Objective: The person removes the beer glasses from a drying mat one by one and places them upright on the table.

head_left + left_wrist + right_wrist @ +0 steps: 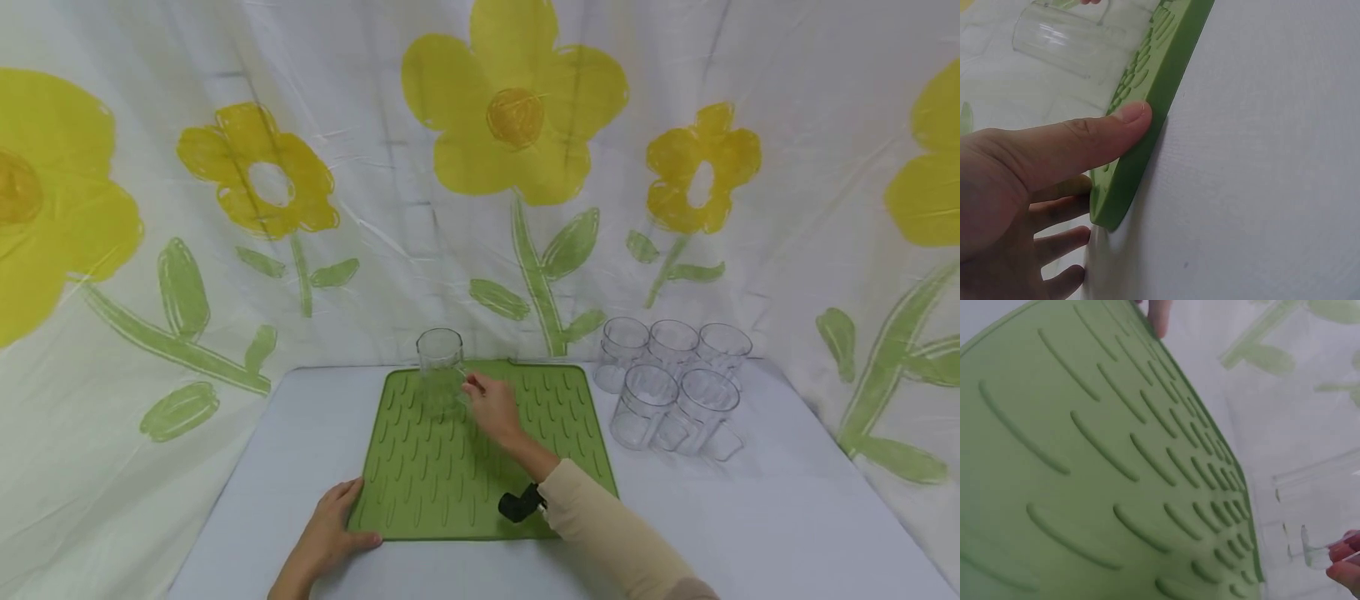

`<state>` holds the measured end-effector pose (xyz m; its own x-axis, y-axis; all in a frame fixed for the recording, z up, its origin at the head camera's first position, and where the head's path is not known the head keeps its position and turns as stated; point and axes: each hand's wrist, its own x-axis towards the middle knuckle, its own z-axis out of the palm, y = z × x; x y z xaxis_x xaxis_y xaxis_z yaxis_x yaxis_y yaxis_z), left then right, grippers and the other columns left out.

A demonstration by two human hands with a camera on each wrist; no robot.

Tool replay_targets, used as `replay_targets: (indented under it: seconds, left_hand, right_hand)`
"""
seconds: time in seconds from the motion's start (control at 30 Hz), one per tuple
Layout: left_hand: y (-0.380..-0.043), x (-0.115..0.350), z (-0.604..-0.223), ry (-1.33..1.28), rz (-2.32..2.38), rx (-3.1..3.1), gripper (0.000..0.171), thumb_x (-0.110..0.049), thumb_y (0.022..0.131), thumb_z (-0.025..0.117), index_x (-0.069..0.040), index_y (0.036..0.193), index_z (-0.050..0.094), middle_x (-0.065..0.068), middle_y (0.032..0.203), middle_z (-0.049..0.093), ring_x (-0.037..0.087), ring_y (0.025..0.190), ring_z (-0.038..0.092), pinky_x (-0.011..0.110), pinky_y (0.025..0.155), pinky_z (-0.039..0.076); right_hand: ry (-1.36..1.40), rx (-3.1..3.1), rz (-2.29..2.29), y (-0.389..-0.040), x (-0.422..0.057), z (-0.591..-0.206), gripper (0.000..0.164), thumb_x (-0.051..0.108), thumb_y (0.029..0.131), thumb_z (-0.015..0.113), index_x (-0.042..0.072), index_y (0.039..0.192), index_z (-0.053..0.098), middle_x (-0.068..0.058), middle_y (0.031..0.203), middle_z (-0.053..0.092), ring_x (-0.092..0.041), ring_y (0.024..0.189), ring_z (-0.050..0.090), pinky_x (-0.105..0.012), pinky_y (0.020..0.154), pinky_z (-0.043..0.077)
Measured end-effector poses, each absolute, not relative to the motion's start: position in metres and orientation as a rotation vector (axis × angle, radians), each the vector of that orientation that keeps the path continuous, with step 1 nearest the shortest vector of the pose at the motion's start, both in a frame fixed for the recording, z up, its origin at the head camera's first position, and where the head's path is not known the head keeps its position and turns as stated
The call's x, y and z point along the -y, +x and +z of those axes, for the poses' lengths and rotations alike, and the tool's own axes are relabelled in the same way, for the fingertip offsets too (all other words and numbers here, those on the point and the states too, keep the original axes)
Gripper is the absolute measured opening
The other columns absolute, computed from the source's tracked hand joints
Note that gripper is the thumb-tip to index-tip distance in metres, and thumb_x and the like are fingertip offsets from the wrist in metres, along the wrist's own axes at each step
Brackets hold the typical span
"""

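Note:
By its handle, my right hand point(495, 408) pinches a clear glass mug point(441, 367) over the back left part of a green ridged mat point(442, 475). The mug stands upright in the head view, its handle turned to the right. At the right wrist view's edge, the fingertips point(1342, 570) show on the glass handle. My left hand point(326, 529) touches the mat's front left corner. In the left wrist view, its thumb point(1129, 115) lies across the mat's front edge, with the other fingers spread along the left side.
Several clear glass mugs point(648, 396) stand close together to the right of the mat. White cloth covers the table point(750, 533). Behind it hangs a white curtain point(360, 275) with painted yellow flowers. A black wrist device point(517, 505) sits under the right sleeve.

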<state>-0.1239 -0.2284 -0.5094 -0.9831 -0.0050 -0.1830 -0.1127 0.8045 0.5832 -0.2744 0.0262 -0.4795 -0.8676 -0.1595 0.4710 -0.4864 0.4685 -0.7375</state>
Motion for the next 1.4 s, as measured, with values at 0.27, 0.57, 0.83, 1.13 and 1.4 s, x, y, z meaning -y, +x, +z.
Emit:
replay_targets:
  seconds: [0.27,0.57,0.83,1.13,1.4]
  left_hand:
    - [-0.124,0.229,-0.51,-0.103,0.914,-2.818,0.103,-0.029,0.062,0.089,0.008,0.144,0.038,0.028,0.146,0.041,0.052,0.136,0.033,0.063,0.112,0.031]
    - [-0.125,0.228,-0.51,-0.094,0.915,-2.826,0.103,-0.028,0.061,0.089,0.008,0.143,0.039,0.028,0.145,0.042,0.052,0.135,0.034,0.063,0.112,0.032]
    - [-0.124,0.231,-0.513,-0.072,0.904,-2.85,0.102,-0.029,0.063,0.089,0.009,0.143,0.039,0.028,0.145,0.043,0.05,0.135,0.035,0.062,0.112,0.033]
    - [-0.124,0.23,-0.511,-0.079,0.913,-2.837,0.103,-0.03,0.063,0.088,0.008,0.144,0.038,0.028,0.145,0.042,0.05,0.136,0.034,0.062,0.112,0.032]
    - [-0.124,0.228,-0.511,-0.084,0.921,-2.834,0.102,-0.03,0.063,0.089,0.008,0.144,0.039,0.028,0.145,0.042,0.05,0.136,0.034,0.062,0.111,0.033]
  right_hand:
    - [0.573,2.388,1.383,-0.27,-0.045,-0.472,0.02,0.012,0.094,0.062,-0.003,0.101,0.073,-0.016,0.09,0.075,-0.021,0.064,0.068,-0.023,0.056,0.053]
    - [0.579,2.375,1.384,-0.263,-0.065,-0.464,0.017,0.011,0.093,0.064,-0.001,0.099,0.074,-0.014,0.089,0.076,-0.025,0.08,0.072,-0.037,0.068,0.061]
    - [0.586,2.325,1.426,-0.256,-0.081,-0.451,0.014,0.006,0.09,0.066,-0.003,0.097,0.074,-0.018,0.088,0.075,-0.029,0.076,0.072,-0.035,0.066,0.061]
    - [0.579,2.341,1.398,-0.252,-0.101,-0.438,0.011,0.006,0.088,0.068,-0.001,0.094,0.074,-0.016,0.082,0.075,-0.011,0.052,0.059,-0.018,0.049,0.045]
    - [0.621,2.365,1.364,-0.246,-0.122,-0.426,0.017,0.007,0.089,0.068,-0.001,0.103,0.074,-0.015,0.089,0.076,-0.025,0.077,0.073,-0.031,0.068,0.062]
